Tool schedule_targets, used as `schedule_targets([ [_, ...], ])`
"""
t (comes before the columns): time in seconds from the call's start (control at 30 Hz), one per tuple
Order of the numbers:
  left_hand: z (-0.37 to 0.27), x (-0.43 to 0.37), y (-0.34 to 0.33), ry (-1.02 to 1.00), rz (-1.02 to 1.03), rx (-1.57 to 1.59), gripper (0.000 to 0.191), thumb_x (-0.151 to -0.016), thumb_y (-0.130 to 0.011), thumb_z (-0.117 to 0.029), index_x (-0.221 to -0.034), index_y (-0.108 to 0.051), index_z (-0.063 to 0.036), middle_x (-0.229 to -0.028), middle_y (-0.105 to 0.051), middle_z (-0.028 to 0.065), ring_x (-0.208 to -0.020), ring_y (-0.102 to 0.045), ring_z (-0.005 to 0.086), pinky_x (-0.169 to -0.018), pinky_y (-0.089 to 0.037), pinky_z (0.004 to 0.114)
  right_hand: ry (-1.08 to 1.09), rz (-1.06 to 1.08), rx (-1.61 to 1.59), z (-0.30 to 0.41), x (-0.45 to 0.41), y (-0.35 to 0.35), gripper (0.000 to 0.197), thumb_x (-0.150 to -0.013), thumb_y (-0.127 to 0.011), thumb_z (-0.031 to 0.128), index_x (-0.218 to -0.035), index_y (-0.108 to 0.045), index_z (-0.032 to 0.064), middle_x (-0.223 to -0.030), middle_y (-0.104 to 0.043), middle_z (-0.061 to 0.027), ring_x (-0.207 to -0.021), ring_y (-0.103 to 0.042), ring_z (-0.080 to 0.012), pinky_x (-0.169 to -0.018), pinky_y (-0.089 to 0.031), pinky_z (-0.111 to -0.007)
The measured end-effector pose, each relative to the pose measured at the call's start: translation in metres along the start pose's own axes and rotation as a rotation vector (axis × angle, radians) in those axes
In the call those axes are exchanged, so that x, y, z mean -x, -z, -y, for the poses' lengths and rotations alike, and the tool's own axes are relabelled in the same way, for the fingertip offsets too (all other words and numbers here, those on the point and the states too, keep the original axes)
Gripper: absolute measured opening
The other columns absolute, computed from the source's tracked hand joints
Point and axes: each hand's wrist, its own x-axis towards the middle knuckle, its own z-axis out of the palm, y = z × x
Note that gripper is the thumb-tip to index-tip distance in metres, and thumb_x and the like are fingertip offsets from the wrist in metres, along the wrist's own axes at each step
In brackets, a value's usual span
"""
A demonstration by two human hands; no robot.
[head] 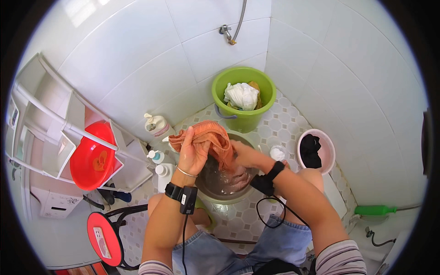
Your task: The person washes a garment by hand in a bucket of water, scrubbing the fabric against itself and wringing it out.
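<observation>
An orange garment [216, 141] with a gathered waistband hangs over a round basin [215, 198] of cloudy water. My left hand [192, 154] grips its gathered edge on the left, thumb on top. At the garment's right side my right hand [245, 154] holds the fabric, its fingers partly hidden. The garment's lower end reaches down to the water. A pinkish wet cloth [239, 182] lies partly under the surface in the basin.
Behind the basin stands a green bucket [223, 118] holding white and mustard cloth. Pump bottles [160, 125] and a white bottle [165, 175] stand left. A small tub of white powder [277, 153] and a pink basin [330, 151] with black cloth [310, 149] are right. A shelf [72, 113] holds a red basin [92, 158].
</observation>
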Motion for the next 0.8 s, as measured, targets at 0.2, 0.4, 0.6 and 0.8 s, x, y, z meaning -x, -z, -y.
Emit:
schedule_targets([
  [0.2,-0.003,-0.006,-0.009,-0.072,0.061,0.05,0.029,-0.098,-0.045,-0.024,-0.113,-0.053,-0.0009,-0.113,-0.061,0.0105,-0.104,-0.06,0.0207,-0.092,-0.051,0.033,-0.057,-0.477,-0.035,-0.06,-0.023,-0.029,0.031,-0.079,-0.058,0.022,-0.1,-0.061,-0.0005,-0.083,-0.065,-0.0202,-0.078,-0.062,-0.0357,-0.07,-0.047,-0.039],
  [0.4,-0.025,-0.012,0.03,-0.035,-0.27,-0.316,0.035,-0.092,-0.055,-0.027,-0.117,-0.051,-0.003,-0.116,-0.057,0.0111,-0.106,-0.056,0.024,-0.092,-0.047,0.034,-0.246,-0.486,-0.573,0.039,-0.017,0.027,0.028,-0.081,-0.056,0.021,-0.094,-0.065,-0.0023,-0.076,-0.063,-0.0041,-0.068,-0.055,-0.0091,-0.062,-0.044,-0.026],
  [0.6,0.013,0.0,0.019,-0.689,0.062,-1.919,0.068,-0.069,-0.077,-0.029,-0.123,-0.046,-0.0036,-0.112,-0.055,0.0155,-0.1,-0.057,0.0303,-0.089,-0.045,0.038,-0.178,-0.208,-0.243,0.058,-0.024,0.017,0.019,-0.079,-0.06,0.018,-0.082,-0.063,-0.0009,-0.074,-0.061,0.0001,-0.067,-0.055,-0.0087,-0.06,-0.044,-0.025],
  [0.8,-0.01,-0.006,0.017,-0.005,0.139,-1.761,0.057,-0.069,-0.076,-0.022,-0.117,-0.055,-0.0011,-0.099,-0.063,0.0107,-0.085,-0.061,0.0277,-0.081,-0.047,0.033,-0.133,-0.129,-0.547,0.086,-0.024,0.017,0.023,-0.076,-0.068,0.019,-0.089,-0.06,0.0017,-0.078,-0.06,0.001,-0.072,-0.055,-0.0084,-0.06,-0.044,-0.023],
])
